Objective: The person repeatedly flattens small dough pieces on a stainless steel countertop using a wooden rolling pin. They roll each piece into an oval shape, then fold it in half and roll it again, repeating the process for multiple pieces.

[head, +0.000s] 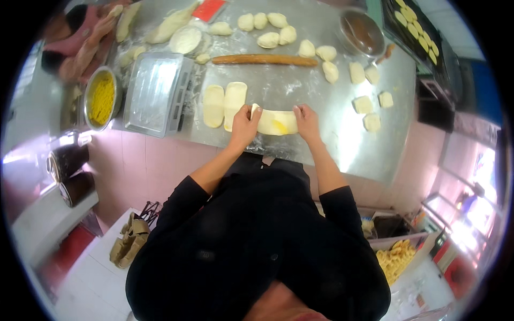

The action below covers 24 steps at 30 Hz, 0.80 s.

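A flattened strip of dough (271, 121) stretches sideways between my two hands, with a yellow smear on its right half. My left hand (245, 121) pinches its left end, where the dough edge pokes up beside the thumb. The right end is held by my right hand (306, 121). Just left of my left hand lie two flat oblong dough pieces (213, 106) side by side on the steel table (341, 120). Beyond the strip, a wooden rolling pin (265, 60) rests crosswise. Several rounded dough lumps (277, 20) sit behind it.
On the left stand a clear plastic container (150, 94) and a metal bowl of yellow crumbly filling (101, 98). Flour fills a round dish (185, 40). A bowl of brown paste (361, 34) and a tray of dough pieces (417, 32) are at right. Another person's arm (90, 48) handles dough at upper left.
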Tool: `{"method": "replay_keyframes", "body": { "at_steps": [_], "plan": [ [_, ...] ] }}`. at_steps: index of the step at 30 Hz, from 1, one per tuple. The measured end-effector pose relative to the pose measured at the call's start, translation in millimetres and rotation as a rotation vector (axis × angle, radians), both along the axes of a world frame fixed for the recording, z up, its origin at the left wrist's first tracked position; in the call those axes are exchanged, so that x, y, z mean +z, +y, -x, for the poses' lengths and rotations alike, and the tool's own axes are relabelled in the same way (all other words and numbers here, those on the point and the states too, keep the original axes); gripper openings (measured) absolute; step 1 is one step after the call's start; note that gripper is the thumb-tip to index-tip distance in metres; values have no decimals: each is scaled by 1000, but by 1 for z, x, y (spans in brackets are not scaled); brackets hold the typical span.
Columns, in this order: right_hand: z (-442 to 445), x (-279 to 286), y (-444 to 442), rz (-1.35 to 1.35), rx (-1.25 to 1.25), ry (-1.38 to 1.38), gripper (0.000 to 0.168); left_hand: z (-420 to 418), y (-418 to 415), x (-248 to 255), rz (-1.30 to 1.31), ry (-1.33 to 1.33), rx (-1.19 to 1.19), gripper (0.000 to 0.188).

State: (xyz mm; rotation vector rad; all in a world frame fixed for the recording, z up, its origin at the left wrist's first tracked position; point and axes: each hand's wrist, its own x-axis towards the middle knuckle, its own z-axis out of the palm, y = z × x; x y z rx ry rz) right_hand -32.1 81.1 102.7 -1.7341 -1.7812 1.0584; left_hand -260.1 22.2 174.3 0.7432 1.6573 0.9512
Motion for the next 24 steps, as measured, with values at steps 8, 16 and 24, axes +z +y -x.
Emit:
{"method": "replay_keyframes", "body": {
  "at_steps": [8,16,24],
  "plan": [
    [-118,-23,-32,-38,-289,-171,28,17,-4,-83,-90,419,-152,32],
    [-99,-77,-67,-51,-329,-102,28,-131,-5,-115,-165,485,-493,31],
    [-75,-43,-64,17,-369,-85,30,-111,6,-124,-98,315,-403,28]
  ]
}}
